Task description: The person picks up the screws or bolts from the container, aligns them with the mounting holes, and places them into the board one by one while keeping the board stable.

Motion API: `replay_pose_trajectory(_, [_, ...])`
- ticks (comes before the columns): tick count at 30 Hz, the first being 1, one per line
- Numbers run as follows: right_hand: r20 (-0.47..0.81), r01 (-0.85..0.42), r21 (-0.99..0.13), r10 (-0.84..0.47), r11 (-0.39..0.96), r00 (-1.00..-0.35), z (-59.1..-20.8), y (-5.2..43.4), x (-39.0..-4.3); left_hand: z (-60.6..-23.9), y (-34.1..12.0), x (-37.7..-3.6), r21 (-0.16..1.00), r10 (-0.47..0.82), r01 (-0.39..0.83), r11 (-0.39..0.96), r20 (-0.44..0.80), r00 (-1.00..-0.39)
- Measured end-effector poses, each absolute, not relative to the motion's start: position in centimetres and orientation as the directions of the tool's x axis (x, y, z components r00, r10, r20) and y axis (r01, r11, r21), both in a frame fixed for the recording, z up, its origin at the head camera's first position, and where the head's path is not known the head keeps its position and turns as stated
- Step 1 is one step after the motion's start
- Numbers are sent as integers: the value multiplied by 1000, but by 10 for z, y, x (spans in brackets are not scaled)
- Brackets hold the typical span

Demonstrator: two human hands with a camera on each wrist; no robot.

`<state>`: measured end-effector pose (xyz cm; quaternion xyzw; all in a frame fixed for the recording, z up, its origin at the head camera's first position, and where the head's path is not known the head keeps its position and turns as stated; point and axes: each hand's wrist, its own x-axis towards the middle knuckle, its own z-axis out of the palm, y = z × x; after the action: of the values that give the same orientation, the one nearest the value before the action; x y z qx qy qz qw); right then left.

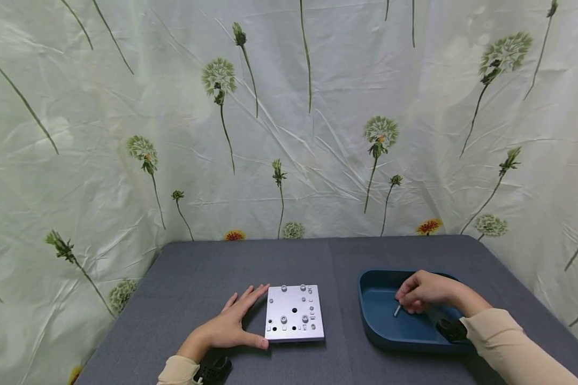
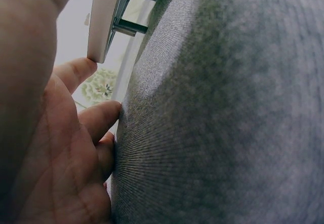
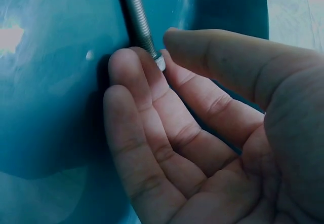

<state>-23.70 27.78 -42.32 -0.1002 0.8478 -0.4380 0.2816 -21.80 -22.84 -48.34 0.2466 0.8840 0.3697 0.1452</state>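
A square silver metal plate (image 1: 295, 313) lies on the table with several bolts, small fittings and dark holes on its top. My left hand (image 1: 231, 323) is spread along its left side, thumb at the near left corner and index fingertip at the far left corner. In the left wrist view that index fingertip touches the edge of the plate (image 2: 104, 26). Inside the blue tray (image 1: 366, 310), my right hand (image 1: 426, 293) has its fingertips curled around the head end of a threaded metal bolt (image 3: 137, 16). The bolt's shank points away from the fingers, close to the tray floor.
A grey cloth covers the table (image 1: 212, 262). The tray's raised rim surrounds the right hand, to the right of the plate. Behind the table hangs a pale curtain (image 1: 318, 133) with a dandelion print. Black wrist straps (image 1: 214, 370) sit below both hands.
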Motion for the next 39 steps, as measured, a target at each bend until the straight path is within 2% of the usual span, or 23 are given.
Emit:
replay_pose_trajectory(7, [-432, 134, -791, -390, 597, -813, -427, 287, -237, -484, -229, -219, 722, 538, 322, 612, -81, -839])
replay_pose_trajectory(18, [-446, 138, -740, -327, 658, -833, -428, 289, -233, -484, -229, -220, 717, 541, 332, 613, -75, -838])
replay_pose_trajectory(32, [-448, 96, -719, -352, 689, -822, -427, 293, -233, -485, -230, -220, 722, 549, 338, 603, -68, -833])
replay_pose_trajectory(39, [-426, 86, -767, -404, 636, -809, -423, 292, -235, -486, -230, -220, 721, 548, 342, 603, -63, -834])
